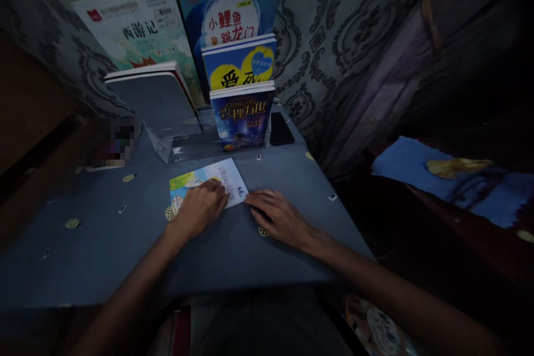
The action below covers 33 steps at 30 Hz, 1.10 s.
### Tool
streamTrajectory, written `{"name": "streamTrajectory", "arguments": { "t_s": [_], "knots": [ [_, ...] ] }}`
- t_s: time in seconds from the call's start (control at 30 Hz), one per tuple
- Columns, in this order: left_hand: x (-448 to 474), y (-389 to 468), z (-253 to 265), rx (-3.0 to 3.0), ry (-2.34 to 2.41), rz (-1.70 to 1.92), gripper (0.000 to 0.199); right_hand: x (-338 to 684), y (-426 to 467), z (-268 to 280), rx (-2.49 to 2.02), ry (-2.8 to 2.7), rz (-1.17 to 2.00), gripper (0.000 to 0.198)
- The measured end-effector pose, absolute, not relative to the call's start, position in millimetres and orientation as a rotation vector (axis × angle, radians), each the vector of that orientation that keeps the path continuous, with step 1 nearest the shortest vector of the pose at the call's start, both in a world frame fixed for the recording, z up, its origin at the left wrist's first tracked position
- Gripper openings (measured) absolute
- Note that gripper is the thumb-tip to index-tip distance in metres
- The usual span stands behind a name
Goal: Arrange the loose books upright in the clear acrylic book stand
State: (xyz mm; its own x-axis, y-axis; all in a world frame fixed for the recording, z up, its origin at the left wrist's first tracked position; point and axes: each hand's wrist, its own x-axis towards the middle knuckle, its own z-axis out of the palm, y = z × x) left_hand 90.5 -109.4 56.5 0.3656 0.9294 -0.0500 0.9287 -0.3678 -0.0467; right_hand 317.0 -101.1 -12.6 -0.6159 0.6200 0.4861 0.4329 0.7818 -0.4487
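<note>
A thin picture book with a blue, white and green cover lies flat on the cloth-covered table. My left hand rests on its cover, fingers bent and pressed down, hiding part of the picture and title. At the book's right corner is my right hand, palm down. Its fingers are stretched out and the tips touch the edge, while the thumb stands apart below them.
Behind the book, a clear acrylic stand holds several upright books, including a dark blue one in front. A black phone lies right of it. Patterned curtain hangs behind. A blurred-out item sits at the left.
</note>
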Motion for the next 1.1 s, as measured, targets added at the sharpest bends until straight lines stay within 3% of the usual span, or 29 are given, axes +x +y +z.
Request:
{"name": "streamTrajectory", "arguments": {
  "t_s": [0.23, 0.63, 1.1],
  "knots": [
    [65.7, -79.0, 63.5, -2.329, -2.125, 0.111, 0.034, 316.6, -101.9, -9.5, -0.801, -2.323, 0.363, 0.027],
    [59.1, -55.3, 44.8, -2.307, -2.106, -0.096, 0.038, 314.7, -103.2, -13.6, -0.826, -2.314, 0.346, 0.028],
    [32.4, -48.9, 33.0, -2.476, -2.340, -0.805, 0.047, 312.4, -98.5, -11.0, -0.862, -2.216, 0.500, 0.023]
  ]
}}
